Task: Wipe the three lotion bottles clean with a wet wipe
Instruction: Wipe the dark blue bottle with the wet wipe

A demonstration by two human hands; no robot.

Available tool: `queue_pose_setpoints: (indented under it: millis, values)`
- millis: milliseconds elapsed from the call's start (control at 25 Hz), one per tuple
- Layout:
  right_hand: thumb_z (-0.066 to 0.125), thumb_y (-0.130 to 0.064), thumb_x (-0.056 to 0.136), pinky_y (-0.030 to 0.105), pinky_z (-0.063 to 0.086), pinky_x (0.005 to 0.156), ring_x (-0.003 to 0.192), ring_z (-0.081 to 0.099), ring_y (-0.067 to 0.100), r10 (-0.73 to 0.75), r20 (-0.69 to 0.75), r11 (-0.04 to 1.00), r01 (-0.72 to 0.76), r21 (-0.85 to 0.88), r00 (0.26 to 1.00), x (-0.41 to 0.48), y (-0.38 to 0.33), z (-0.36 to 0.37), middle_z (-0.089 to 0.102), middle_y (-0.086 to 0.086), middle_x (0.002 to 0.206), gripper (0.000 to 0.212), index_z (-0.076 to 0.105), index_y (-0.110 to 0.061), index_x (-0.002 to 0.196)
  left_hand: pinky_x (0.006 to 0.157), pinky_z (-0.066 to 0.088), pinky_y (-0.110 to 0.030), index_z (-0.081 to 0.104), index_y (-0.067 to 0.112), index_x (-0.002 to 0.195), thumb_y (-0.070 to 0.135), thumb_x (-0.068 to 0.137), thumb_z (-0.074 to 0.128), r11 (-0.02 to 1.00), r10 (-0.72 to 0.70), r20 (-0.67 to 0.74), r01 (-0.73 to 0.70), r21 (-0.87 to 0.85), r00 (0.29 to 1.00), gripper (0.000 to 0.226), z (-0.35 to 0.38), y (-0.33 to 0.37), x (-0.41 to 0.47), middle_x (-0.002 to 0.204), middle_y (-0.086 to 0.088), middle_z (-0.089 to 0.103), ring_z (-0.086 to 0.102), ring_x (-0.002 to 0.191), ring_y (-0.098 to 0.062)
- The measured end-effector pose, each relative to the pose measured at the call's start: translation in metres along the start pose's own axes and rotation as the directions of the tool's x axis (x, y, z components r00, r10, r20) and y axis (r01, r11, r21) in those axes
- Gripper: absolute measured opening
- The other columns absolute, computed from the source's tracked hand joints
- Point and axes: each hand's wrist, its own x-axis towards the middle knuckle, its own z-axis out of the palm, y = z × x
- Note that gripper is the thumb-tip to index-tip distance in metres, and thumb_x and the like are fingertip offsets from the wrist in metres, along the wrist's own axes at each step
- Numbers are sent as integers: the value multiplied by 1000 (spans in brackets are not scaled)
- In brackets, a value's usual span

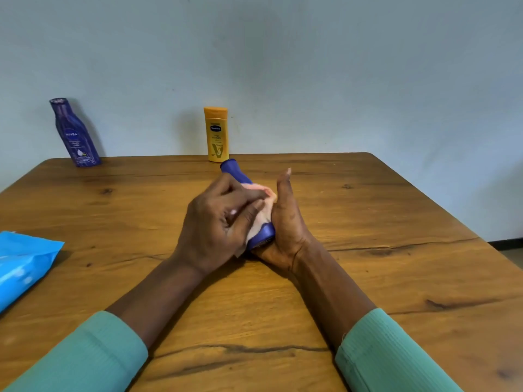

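While the wooden worktop (368, 278) carries everything, it serves as a rest for both forearms, which probably steadies the rubbing. Blue wipe pack (22, 267): one, lying flat at the left edge, near the left arm and so presumably placed for easy reach. Lotion bottles: three counted. Two stand upright at the far edge against the wall, well apart from each other: the dark blue bottle (75, 134) at back left and the yellow bottle (216, 134) at back centre. Whether these are parked as done or as waiting cannot be told. The third, the blue bottle in hand (233, 171), lies tilted at mid-worktop with its cap pointing away and its base toward the person. The right hand (285, 222) cradles it from the right side and beneath; its thumb lies straight along the bottle, the other fingers are hidden under it, and I judge the grip clamped on the bottle to stop it rolling. The left hand (215, 222) has its fingers curled over the wet wipe (264, 213), its grip clamped on the wipe and pressing it onto the bottle's upper face. Wet wipes out of the pack: one. Hands: two, both occupied. Step in hand, by judgement: wiping the body of this bottle.
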Motion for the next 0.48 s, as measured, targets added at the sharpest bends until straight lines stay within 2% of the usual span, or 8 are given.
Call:
queue_pose_setpoints:
  millis: [160,280,360,440,480]
  values:
    - [38,-97,80,41,62,75,79,73,28,60,-45,997,-57,54,997,-5,-4,-4,70,15,86,104,70,-5,116,73,46,-17,77,14,119,24,96,71,997,73,109,-69,-38,991,25,1,11,-12,96,4,62,61,85,-9]
    - [42,-98,78,37,62,67,74,68,25,79,-75,996,-76,48,994,-1,-4,-10,67,12,79,104,61,-11,131,70,53,-22,77,18,118,31,96,70,994,97,146,-88,-69,985,27,-2,9,-18,99,6,66,63,86,-7]
    - [43,-94,83,39,60,73,77,67,25,60,-51,998,-59,17,997,0,-1,-8,66,13,81,104,57,-9,142,67,56,-29,76,17,118,32,95,70,996,55,80,-50,-73,995,28,-2,7,-16,97,4,69,65,84,-8]
    - [38,-85,93,39,55,82,84,68,24,7,-3,1000,-7,-29,1000,2,2,-3,68,12,88,91,64,-7,133,67,56,-33,77,13,116,27,95,73,999,-7,-53,4,-51,999,26,0,4,-6,95,0,72,67,81,-12]
    - [34,-80,98,37,54,82,84,69,22,-22,19,998,23,-62,1000,3,3,-1,71,11,90,85,66,-8,129,69,56,-31,77,12,115,24,95,73,999,-34,-126,30,-35,991,24,0,0,0,96,-1,73,68,83,-12]
